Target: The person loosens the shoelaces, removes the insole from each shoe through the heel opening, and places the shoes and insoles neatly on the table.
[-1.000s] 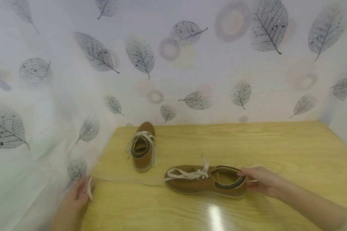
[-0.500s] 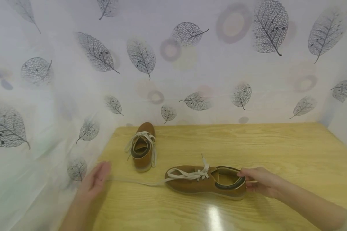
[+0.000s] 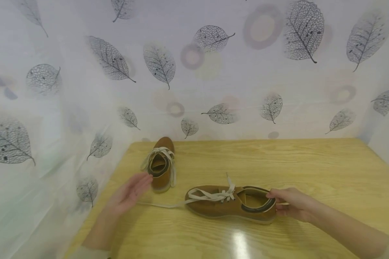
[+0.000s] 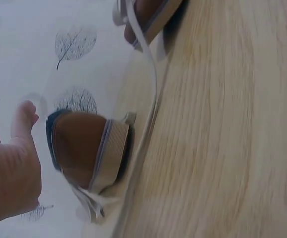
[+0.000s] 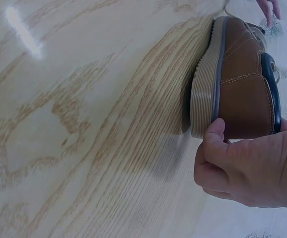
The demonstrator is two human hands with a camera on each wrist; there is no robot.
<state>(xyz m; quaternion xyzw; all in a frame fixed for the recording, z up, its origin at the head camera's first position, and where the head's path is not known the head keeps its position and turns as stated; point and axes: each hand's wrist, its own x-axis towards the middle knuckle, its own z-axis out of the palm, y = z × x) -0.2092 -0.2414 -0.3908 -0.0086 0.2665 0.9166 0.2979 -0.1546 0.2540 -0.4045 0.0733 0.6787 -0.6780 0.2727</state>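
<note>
A brown shoe (image 3: 220, 209) with a pale sole lies sideways in the middle of the table, toe to the left. My right hand (image 3: 293, 203) grips its heel; in the right wrist view, thumb and fingers of the right hand (image 5: 248, 166) are at the back of the heel. Off the toe, a long cream shoelace (image 3: 165, 206) stretches left along the wood, also plain in the left wrist view as a lace (image 4: 152, 94). My left hand (image 3: 128, 196) hovers above that lace's far end, fingers extended, holding nothing. Past its fingertips stands a second brown shoe (image 3: 162, 181), laces tied.
The wooden table (image 3: 278, 162) reaches back to a white leaf-print sheet (image 3: 233, 72) hanging behind. A side of the same sheet (image 3: 48, 187) borders the table on the left.
My left hand has let go of the shoelace, which now lies on the table, and has moved right toward the shoes. The right hand keeps its grip on the heel.
</note>
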